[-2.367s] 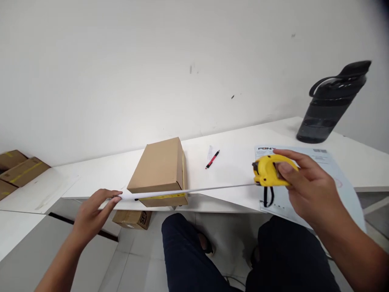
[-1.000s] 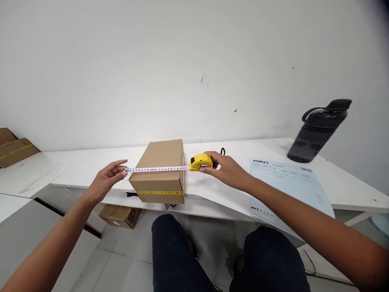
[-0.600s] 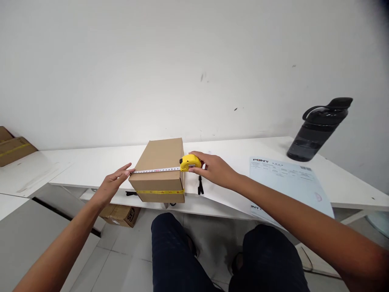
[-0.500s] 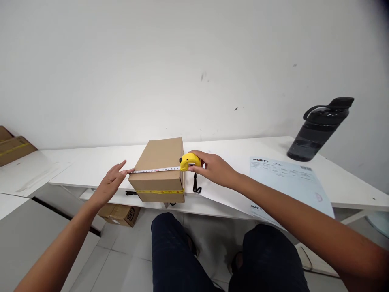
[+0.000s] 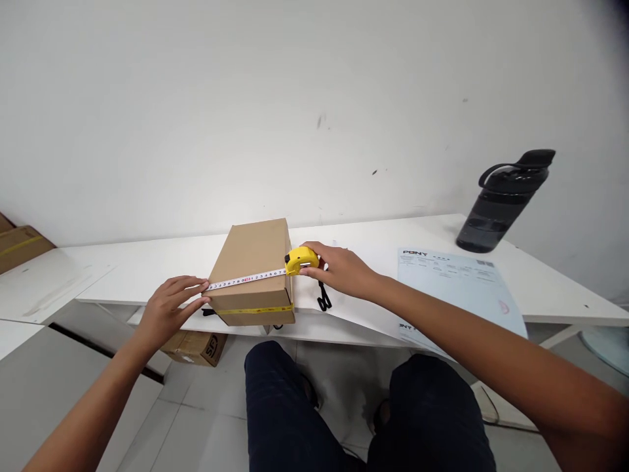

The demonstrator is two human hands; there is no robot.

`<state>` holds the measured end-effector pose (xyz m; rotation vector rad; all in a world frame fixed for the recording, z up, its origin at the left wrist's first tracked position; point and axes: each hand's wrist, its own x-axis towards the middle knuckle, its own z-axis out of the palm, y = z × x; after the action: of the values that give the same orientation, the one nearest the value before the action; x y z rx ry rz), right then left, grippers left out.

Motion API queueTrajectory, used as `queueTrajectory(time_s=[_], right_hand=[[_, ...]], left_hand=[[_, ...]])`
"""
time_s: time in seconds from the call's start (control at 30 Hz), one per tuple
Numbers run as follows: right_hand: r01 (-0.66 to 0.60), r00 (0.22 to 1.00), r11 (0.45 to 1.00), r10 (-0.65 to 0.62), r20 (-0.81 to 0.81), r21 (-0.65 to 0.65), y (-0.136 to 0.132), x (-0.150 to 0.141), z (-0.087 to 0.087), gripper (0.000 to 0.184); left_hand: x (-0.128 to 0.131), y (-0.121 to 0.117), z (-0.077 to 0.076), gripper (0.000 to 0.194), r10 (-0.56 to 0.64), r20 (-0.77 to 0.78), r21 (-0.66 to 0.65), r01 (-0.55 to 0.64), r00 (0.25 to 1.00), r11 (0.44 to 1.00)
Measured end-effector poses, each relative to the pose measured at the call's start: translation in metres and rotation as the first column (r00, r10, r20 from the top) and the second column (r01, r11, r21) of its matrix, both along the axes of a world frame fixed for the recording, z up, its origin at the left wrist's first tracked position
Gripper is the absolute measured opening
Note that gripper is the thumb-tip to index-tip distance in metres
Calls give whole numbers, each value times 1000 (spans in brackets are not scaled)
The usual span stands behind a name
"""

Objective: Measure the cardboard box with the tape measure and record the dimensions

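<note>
A closed brown cardboard box [image 5: 253, 246] sits at the front edge of the white table, yellow tape printed with marks across its front face. My right hand [image 5: 339, 269] grips a yellow tape measure [image 5: 301, 260] at the box's right top edge, its black wrist strap dangling below. From the case the white blade [image 5: 248, 278] runs across the box top, near its front edge, to the left corner. There my left hand [image 5: 171, 305] holds the blade's end between thumb and fingers; the end hook is hidden by the fingertips.
Right of the box lies a pale blue printed sheet [image 5: 452, 288] on the table [image 5: 378, 236]. A dark water bottle [image 5: 501, 203] stands behind it. Another carton [image 5: 194, 347] is below the table, more boxes [image 5: 24, 248] at far left. My legs are underneath.
My left hand has lowered its raised finger and brought its fingers together on the blade's end. The blade now slants slightly more, its left end lower. The view has shifted a little.
</note>
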<state>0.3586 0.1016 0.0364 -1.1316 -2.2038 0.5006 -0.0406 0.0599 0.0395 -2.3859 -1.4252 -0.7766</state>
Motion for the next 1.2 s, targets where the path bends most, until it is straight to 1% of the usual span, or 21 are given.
queueTrajectory(time_s=[0.1, 0.17, 0.2, 0.27, 0.33, 0.4, 0.47, 0.5, 0.53, 0.6, 0.67, 0.7, 0.73, 0.77, 0.87, 0.97, 1.03, 1.07, 1.1, 1.13, 1.2], right_hand=[[6, 1000, 1000, -5, -4, 30, -1, -1, -1, 32], [-14, 1000, 998, 14, -9, 64, -7, -1, 1, 33], [-31, 999, 997, 32, -15, 77, -11, 0, 3, 35], [-84, 995, 993, 88, -44, 81, -21, 2, 10, 40], [-160, 981, 986, 163, -104, 43, -31, 6, 18, 42], [-283, 946, 957, 268, -183, -64, -38, 7, 23, 43], [-451, 871, 866, 375, -316, -216, -43, 4, 23, 44], [-536, 818, 796, 409, -404, -281, -46, 1, 20, 46], [-614, 759, 720, 425, -493, -325, -50, -4, 15, 49], [-716, 661, 591, 402, -634, -372, -59, -13, 2, 60], [-758, 619, 503, 351, -703, -415, -69, -21, -11, 76], [-763, 611, 481, 315, -726, -433, -74, -25, -16, 83], [-754, 612, 482, 268, -745, -446, -78, -28, -20, 88], [-730, 621, 507, 212, -754, -459, -81, -31, -22, 92], [-572, 665, 660, 25, -747, -487, -82, -41, -20, 94], [-430, 652, 783, -75, -755, -450, -61, -54, -9, 89], [-364, 622, 857, -68, -780, -364, -30, -62, 2, 83], [-330, 614, 891, -50, -788, -313, -10, -66, 7, 81], [-298, 614, 916, -32, -789, -269, 14, -68, 12, 80], [-267, 622, 934, -22, -783, -239, 40, -69, 17, 80], [-212, 666, 954, -15, -746, -209, 94, -70, 24, 83]], left_hand=[[3, -3, 0, 26, 90, -44, 81, -86, 995, 993], [10, -11, 5, 18, 140, -144, 169, -115, 980, 979], [16, -18, 8, 13, 148, -210, 240, -96, 966, 966], [34, -37, 17, 12, 123, -347, 419, 37, 930, 907], [58, -58, 25, 22, 72, -478, 567, 245, 876, 786], [81, -76, 29, 25, 27, -582, 610, 415, 813, 675], [97, -91, 24, 24, -22, -635, 598, 510, 772, 619], [102, -97, 17, 24, -36, -622, 600, 506, 782, 619], [105, -103, 9, 27, -39, -581, 608, 465, 813, 644], [110, -113, -12, 39, -16, -421, 610, 296, 907, 735], [117, -119, -31, 52, 29, -236, 556, 110, 971, 824], [122, -121, -37, 56, 29, -177, 528, 70, 984, 846], [127, -121, -41, 58, 16, -141, 514, 59, 990, 856], [133, -120, -42, 58, -5, -124, 513, 68, 992, 856], [145, -109, -34, 53, -43, -126, 552, 106, 991, 827], [138, -87, -13, 46, 29, -145, 534, 53, 989, 844], [124, -73, 1, 37, 60, -200, 482, 45, 978, 875], [116, -67, 7, 32, 67, -233, 481, 56, 970, 875], [109, -64, 12, 28, 71, -267, 512, 79, 961, 855], [104, -62, 14, 25, 77, -300, 567, 112, 951, 816], [101, -62, 11, 24, 95, -341, 679, 176, 935, 712]])
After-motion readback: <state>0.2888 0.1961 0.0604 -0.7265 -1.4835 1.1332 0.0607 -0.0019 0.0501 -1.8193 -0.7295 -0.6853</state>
